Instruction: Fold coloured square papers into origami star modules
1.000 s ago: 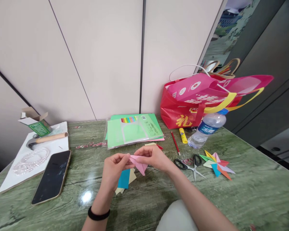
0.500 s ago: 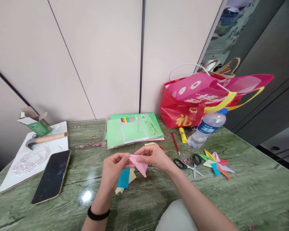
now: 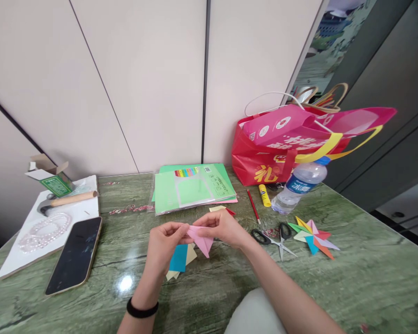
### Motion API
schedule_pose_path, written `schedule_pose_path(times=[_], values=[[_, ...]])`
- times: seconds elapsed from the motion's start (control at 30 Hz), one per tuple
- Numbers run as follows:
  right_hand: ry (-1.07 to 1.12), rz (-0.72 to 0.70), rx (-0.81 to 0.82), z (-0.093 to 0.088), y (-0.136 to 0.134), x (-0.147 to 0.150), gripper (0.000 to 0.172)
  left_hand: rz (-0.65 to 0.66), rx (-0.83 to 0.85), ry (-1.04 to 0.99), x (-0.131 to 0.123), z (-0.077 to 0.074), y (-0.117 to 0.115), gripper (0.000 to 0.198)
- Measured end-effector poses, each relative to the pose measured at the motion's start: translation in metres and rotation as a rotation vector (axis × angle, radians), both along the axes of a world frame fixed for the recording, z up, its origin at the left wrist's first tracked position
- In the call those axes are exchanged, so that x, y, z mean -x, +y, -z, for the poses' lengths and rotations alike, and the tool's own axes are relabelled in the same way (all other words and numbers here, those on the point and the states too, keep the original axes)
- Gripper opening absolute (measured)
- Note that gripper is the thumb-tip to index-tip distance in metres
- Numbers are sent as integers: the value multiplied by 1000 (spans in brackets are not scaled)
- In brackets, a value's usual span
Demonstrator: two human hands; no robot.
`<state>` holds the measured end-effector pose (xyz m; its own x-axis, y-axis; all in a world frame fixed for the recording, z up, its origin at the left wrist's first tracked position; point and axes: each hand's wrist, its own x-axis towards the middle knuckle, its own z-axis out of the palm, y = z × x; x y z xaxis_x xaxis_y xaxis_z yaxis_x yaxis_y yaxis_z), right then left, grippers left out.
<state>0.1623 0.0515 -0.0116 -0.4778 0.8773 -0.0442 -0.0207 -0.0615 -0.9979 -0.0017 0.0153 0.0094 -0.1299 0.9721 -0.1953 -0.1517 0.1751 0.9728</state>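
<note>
A folded pink paper piece point(image 3: 202, 241) hangs just above the green marble table point(image 3: 362, 278), held between both hands. My left hand point(image 3: 165, 245) pinches its left end with thumb and fingers closed. My right hand point(image 3: 223, 227) pinches its upper right edge the same way. Under the hands lie a blue paper square point(image 3: 179, 258) and cream paper pieces point(image 3: 191, 255). A black band sits on my left wrist.
A pack of coloured paper point(image 3: 193, 187) lies behind the hands. To the right are scissors point(image 3: 275, 239), a multicoloured paper star point(image 3: 313, 236), a red pencil point(image 3: 253, 207), a yellow glue stick point(image 3: 264, 195), a water bottle point(image 3: 297, 185) and a red bag point(image 3: 285, 148). At left sit a phone point(image 3: 75, 254), a hammer point(image 3: 66, 202), beads and a small box.
The hands have barely shifted; the pink paper's fold has been pressed slightly, with its lower tip a little shorter than before.
</note>
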Motion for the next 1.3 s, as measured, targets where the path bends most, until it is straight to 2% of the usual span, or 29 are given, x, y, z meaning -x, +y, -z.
schedule_pose_path(times=[0.37, 0.63, 0.93, 1.3], values=[[-3, 33, -2, -2, 0, 1, 25, 9, -15, 39, 1, 1, 0, 20], [-13, 20, -17, 0, 2, 0, 27, 13, -43, 103, 1, 1, 0, 17], [7, 35, -18, 1, 1, 2, 27, -9, -49, 84, 0, 2, 1, 17], [17, 35, -22, -2, 0, 3, 18, -21, -112, 145, 0, 3, 2, 13]])
